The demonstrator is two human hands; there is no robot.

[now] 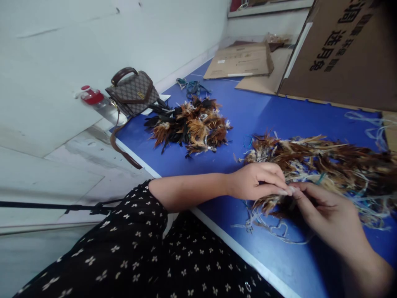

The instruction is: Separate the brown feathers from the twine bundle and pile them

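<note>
A long heap of brown and tan feathers mixed with pale strings lies on the blue table. My left hand rests at the heap's near edge, its fingers pinched shut on a small bunch of feathers. My right hand meets it fingertip to fingertip, closed on the same bunch. Loose pale strings trail on the table just below both hands.
A second pile of dark and orange feathers sits farther back. A brown patterned handbag and a red-capped bottle stand at the table's far corner. Cardboard boxes and flat cardboard fill the back right.
</note>
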